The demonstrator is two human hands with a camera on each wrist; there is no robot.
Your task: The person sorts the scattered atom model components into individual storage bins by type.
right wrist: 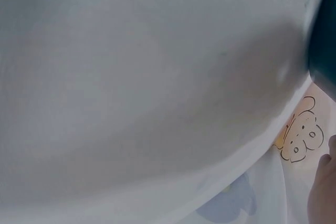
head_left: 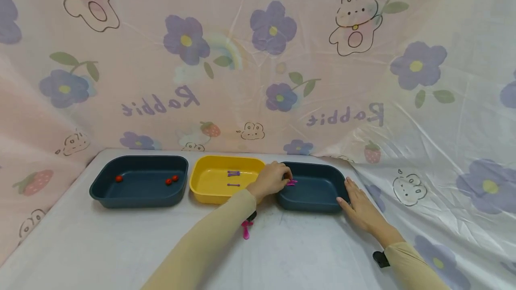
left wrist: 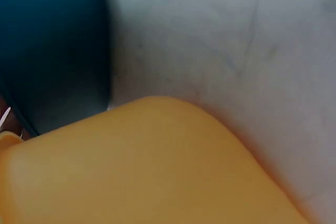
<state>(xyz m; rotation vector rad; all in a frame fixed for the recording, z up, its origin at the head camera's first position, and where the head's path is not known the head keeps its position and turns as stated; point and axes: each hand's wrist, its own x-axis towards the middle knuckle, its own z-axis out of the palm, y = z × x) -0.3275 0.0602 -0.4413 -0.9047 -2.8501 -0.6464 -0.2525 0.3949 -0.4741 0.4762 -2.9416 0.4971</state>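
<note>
My left hand (head_left: 271, 179) reaches over the near-left rim of the right dark blue tray (head_left: 310, 202). Its curled fingertips pinch a small pink plastic piece (head_left: 291, 183), partly hidden by the fingers. Against the outer right side of that tray rests my right hand (head_left: 360, 209), fingers extended. The yellow tray (head_left: 197, 191) stands next to it, with several small purple sticks (head_left: 234, 173) inside. On the cloth below the left forearm lies a pink spoon-like piece (head_left: 246, 231), partly covered by the sleeve. The left wrist view shows mostly yellow tray wall (left wrist: 131, 171).
Another dark blue tray (head_left: 139, 200) stands at the left, holding three small red balls (head_left: 118, 178). A white cloth (head_left: 101, 245) covers the table. Behind it hangs a patterned rabbit-and-flower curtain (head_left: 242, 70), which also drapes along the right side.
</note>
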